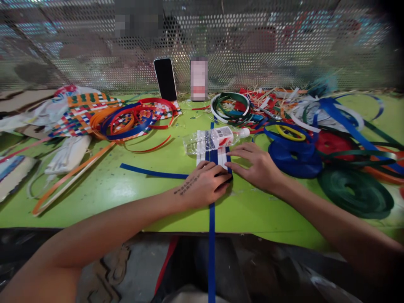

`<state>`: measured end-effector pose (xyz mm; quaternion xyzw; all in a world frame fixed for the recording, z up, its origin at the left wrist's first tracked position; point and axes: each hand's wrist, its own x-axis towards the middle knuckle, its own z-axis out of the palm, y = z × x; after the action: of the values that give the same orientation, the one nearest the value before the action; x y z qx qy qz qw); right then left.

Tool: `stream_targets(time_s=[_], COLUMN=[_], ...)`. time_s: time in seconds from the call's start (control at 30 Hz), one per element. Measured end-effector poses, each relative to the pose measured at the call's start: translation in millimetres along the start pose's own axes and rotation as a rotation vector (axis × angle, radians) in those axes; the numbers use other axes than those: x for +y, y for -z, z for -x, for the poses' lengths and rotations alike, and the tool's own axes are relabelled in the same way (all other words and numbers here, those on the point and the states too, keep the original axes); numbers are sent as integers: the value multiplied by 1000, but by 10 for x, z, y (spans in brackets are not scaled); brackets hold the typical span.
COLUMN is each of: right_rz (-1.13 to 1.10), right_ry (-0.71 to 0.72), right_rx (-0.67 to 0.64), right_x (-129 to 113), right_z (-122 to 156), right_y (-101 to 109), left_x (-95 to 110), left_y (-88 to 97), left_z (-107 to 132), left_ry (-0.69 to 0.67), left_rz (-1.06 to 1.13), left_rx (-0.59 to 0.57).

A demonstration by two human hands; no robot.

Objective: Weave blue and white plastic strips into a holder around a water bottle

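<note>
Flat white strips [222, 156] and blue plastic strips [213, 155] lie side by side on the table, with a clear plastic bottle [206, 141] resting on its side across them. My left hand [205, 185] bends over the near end of these strips, its fingers closed at a blue strip by the right edge; the fingertips are partly hidden. One long blue strip [212, 235] runs from under this hand over the table's front edge, and another blue strip [151, 171] sticks out to the left. My right hand [257, 165] has thumb and fingers apart, fingertips touching the strips' right edge.
On the green table [104, 189], blue rolls [280, 162], a green roll [362, 198] and tangled straps stand right. Left are coiled straps [110, 122], woven pieces [91, 101] and a white power strip [69, 155]. Two phones [166, 80] lean against a perforated metal screen [252, 63] behind.
</note>
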<state>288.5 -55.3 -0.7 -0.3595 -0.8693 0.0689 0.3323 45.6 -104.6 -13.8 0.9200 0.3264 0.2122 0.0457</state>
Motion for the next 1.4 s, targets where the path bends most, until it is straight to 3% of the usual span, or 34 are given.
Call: stream_targets(time_s=[0.17, 0.33, 0.5, 0.7, 0.9, 1.1, 1.4], right_rz=[-37, -33, -22, -105, -229, -302, -257], right_ry=[-31, -55, -17, -132, 146, 155, 228], right_rx=[96, 147, 171, -67, -390, -376, -304], right_x=[-154, -116, -94, -327, -539, -427, -460], right_z=[-41, -31, -120, -391, -383, -164, -123], right_y=[32, 32, 131, 195, -90, -301, -359], left_x=[-5, 12, 14, -289, -592, -608, -597], left_y=[-9, 14, 175, 629, 971, 876, 765], left_z=[-7, 18, 179, 396, 516, 618, 665], left_ry=[-15, -19, -20, 35, 62, 23, 56], left_rz=[-19, -39, -42, -94, -109, -63, 22], left_rx=[2, 52, 105, 98, -86, -204, -180])
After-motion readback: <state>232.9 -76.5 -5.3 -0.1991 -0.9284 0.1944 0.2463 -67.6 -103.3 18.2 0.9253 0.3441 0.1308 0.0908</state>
